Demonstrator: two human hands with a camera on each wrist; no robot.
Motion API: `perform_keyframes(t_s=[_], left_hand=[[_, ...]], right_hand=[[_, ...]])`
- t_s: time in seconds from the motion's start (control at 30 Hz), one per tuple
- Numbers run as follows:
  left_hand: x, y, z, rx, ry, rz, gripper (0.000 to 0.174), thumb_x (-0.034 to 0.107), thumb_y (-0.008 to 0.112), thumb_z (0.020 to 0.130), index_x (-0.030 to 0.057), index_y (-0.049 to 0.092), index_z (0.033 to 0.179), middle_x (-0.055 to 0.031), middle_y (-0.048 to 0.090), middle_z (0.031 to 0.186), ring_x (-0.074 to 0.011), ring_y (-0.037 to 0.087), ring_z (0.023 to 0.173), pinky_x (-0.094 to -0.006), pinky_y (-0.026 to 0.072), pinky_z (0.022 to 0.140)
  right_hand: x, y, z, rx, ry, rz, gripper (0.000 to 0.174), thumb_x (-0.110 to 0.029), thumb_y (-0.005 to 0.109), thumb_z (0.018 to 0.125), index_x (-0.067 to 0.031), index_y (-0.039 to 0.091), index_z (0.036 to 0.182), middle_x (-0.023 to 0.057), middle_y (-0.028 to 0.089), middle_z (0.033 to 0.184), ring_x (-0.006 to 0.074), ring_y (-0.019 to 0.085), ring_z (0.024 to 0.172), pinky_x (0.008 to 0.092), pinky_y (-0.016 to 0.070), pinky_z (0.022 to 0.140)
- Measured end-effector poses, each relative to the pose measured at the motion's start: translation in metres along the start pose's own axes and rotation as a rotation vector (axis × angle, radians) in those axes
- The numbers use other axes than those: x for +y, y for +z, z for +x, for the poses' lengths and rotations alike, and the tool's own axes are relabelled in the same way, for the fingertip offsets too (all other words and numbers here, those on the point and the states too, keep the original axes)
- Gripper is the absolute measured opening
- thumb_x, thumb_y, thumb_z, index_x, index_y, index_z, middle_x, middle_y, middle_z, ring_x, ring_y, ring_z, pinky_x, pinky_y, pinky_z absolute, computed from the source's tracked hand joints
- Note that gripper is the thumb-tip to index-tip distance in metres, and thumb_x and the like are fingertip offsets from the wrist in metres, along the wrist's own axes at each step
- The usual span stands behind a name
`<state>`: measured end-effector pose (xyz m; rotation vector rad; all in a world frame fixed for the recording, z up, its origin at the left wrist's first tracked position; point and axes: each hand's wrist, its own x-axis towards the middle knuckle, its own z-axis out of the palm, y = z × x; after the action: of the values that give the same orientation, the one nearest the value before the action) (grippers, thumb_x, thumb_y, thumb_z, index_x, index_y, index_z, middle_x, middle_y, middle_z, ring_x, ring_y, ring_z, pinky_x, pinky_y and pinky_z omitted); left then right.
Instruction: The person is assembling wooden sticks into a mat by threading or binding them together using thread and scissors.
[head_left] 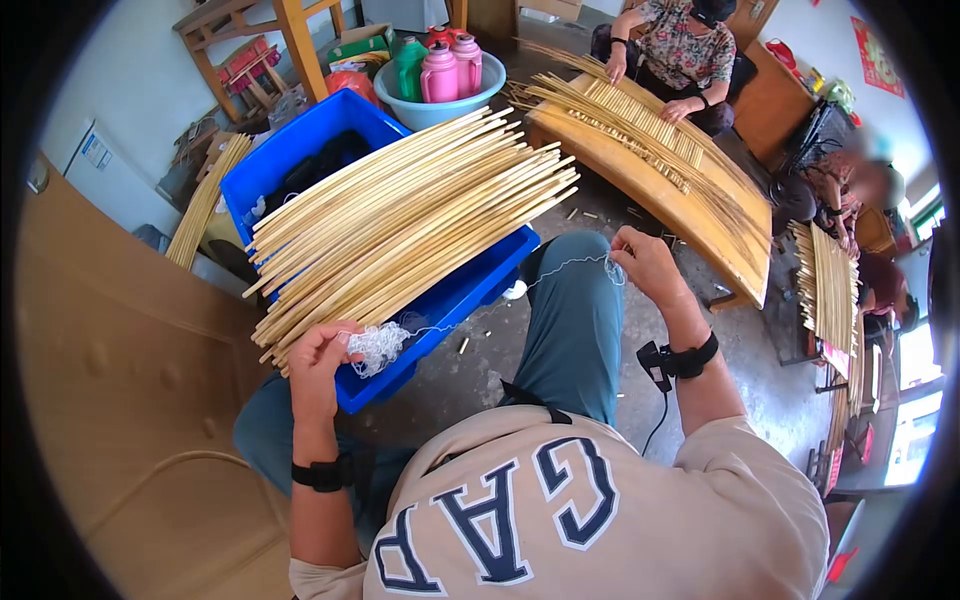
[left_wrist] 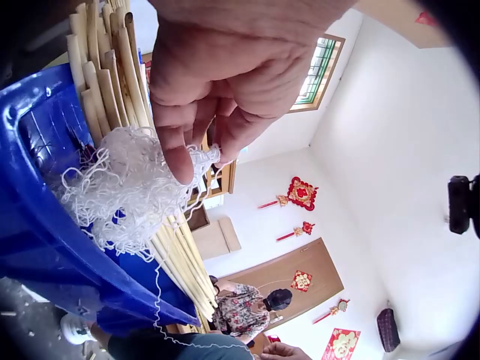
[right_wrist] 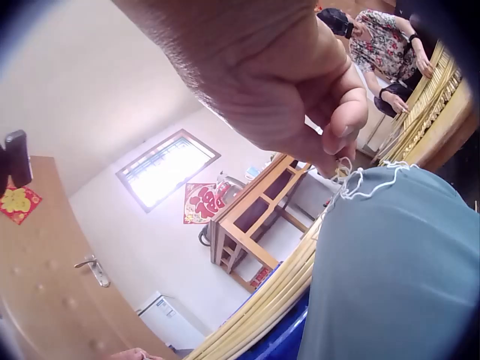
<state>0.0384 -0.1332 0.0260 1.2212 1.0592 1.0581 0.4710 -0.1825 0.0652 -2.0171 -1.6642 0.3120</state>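
A tangled bunch of white string [head_left: 378, 348] hangs from my left hand [head_left: 318, 362], pinched between thumb and fingers at the near end of the sticks. In the left wrist view the loose tangle [left_wrist: 124, 191] spreads below the fingertips, over the blue bin. One strand runs across to my right hand [head_left: 648, 262], raised above the knee, where thumb and forefinger pinch a small looped part of the string [right_wrist: 352, 184]. A thick layer of thin pale sticks [head_left: 400, 220] lies across the blue bin [head_left: 470, 290], close beside the left hand.
Behind the bin, a light blue basin [head_left: 490, 85] holds pink and green flasks. A wooden table [head_left: 740, 255] at the right carries more sticks, with a person [head_left: 690, 45] working there. Another person sits farther right by more sticks [head_left: 828, 285]. A wooden door [head_left: 130, 370] stands at the left.
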Motion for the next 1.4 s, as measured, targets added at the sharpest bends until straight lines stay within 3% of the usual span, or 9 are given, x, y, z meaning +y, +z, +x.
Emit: perform_keyframes(t_s=[0.83, 0.87, 0.9, 0.97, 1.0, 1.07, 1.23, 1.3, 1.4], left_hand=[[-0.023, 0.003, -0.004, -0.001, -0.029, -0.014, 0.014, 0.005, 0.054, 0.085, -0.0043, 0.060, 0.092, -0.0088, 0.061, 0.088, -0.0122, 0.058, 0.077, -0.0238, 0.0509, 0.064], [-0.023, 0.001, -0.005, 0.000, -0.029, -0.009, 0.014, 0.005, 0.054, 0.085, -0.0047, 0.060, 0.092, -0.0089, 0.061, 0.088, -0.0126, 0.058, 0.077, -0.0237, 0.0506, 0.064], [-0.020, 0.002, -0.005, 0.002, -0.027, 0.013, 0.014, 0.005, 0.054, 0.084, -0.0045, 0.061, 0.091, -0.0083, 0.062, 0.087, -0.0127, 0.059, 0.076, -0.0234, 0.0500, 0.064], [-0.017, 0.003, -0.003, -0.003, -0.030, 0.047, 0.013, 0.006, 0.055, 0.084, -0.0035, 0.062, 0.091, -0.0076, 0.062, 0.085, -0.0113, 0.058, 0.073, -0.0232, 0.0497, 0.061], [-0.016, 0.002, -0.003, -0.013, -0.040, 0.045, 0.013, 0.006, 0.056, 0.084, -0.0030, 0.062, 0.091, -0.0069, 0.062, 0.084, -0.0103, 0.058, 0.072, -0.0227, 0.0493, 0.060], [-0.013, 0.006, -0.002, -0.021, -0.041, 0.061, 0.013, 0.008, 0.057, 0.083, -0.0019, 0.062, 0.090, -0.0046, 0.062, 0.082, -0.0074, 0.056, 0.069, -0.0209, 0.0481, 0.057], [-0.009, 0.016, -0.003, -0.048, -0.034, 0.036, 0.013, 0.010, 0.059, 0.082, -0.0001, 0.063, 0.090, -0.0045, 0.063, 0.082, -0.0082, 0.058, 0.071, -0.0217, 0.0482, 0.057], [-0.010, 0.018, -0.003, -0.098, -0.038, 0.096, 0.012, 0.009, 0.059, 0.082, 0.0001, 0.063, 0.090, -0.0041, 0.063, 0.081, -0.0079, 0.058, 0.071, -0.0210, 0.0480, 0.057], [-0.003, 0.027, -0.006, -0.099, -0.023, 0.101, 0.012, 0.008, 0.059, 0.082, 0.0001, 0.063, 0.090, -0.0032, 0.062, 0.080, -0.0070, 0.057, 0.070, -0.0206, 0.0478, 0.057]], right_hand=[[0.019, 0.003, -0.004, 0.060, 0.001, -0.026, 0.013, -0.013, 0.058, 0.067, -0.0042, 0.062, 0.075, 0.0170, 0.060, 0.070, 0.0321, 0.059, 0.067, 0.0369, 0.0464, 0.060], [0.016, 0.002, -0.003, 0.113, 0.003, 0.028, 0.012, -0.012, 0.058, 0.068, -0.0034, 0.062, 0.075, 0.0170, 0.060, 0.072, 0.0303, 0.060, 0.065, 0.0353, 0.0460, 0.059], [0.008, 0.000, -0.002, 0.139, 0.011, 0.080, 0.010, -0.010, 0.059, 0.070, -0.0013, 0.060, 0.076, 0.0137, 0.059, 0.066, 0.0225, 0.059, 0.060, 0.0322, 0.0447, 0.056], [-0.016, -0.002, 0.000, 0.088, 0.089, 0.259, 0.008, -0.009, 0.060, 0.075, -0.0018, 0.057, 0.077, 0.0053, 0.056, 0.060, 0.0114, 0.053, 0.054, 0.0260, 0.0414, 0.049], [-0.034, -0.003, -0.002, 0.065, 0.075, 0.283, 0.008, -0.009, 0.060, 0.075, -0.0018, 0.057, 0.077, 0.0053, 0.056, 0.060, 0.0114, 0.053, 0.054, 0.0260, 0.0414, 0.049], [-0.067, -0.001, -0.009, -0.192, 0.144, 0.677, 0.008, -0.010, 0.061, 0.079, -0.0055, 0.055, 0.079, -0.0022, 0.051, 0.060, 0.0038, 0.046, 0.052, 0.0189, 0.0360, 0.044], [-0.124, 0.038, -0.020, -0.537, 0.011, 0.827, 0.010, -0.012, 0.062, 0.080, -0.0061, 0.054, 0.083, -0.0021, 0.052, 0.066, 0.0034, 0.044, 0.053, 0.0177, 0.0351, 0.044], [-0.145, 0.066, -0.023, -0.529, -0.160, 0.747, 0.014, -0.011, 0.063, 0.080, -0.0038, 0.055, 0.088, 0.0003, 0.052, 0.067, 0.0044, 0.046, 0.055, 0.0198, 0.0371, 0.044], [-0.164, 0.117, -0.024, -0.534, -0.290, 0.802, 0.018, -0.015, 0.061, 0.083, -0.0045, 0.055, 0.097, -0.0034, 0.049, 0.067, 0.0026, 0.043, 0.054, 0.0179, 0.0360, 0.044]])
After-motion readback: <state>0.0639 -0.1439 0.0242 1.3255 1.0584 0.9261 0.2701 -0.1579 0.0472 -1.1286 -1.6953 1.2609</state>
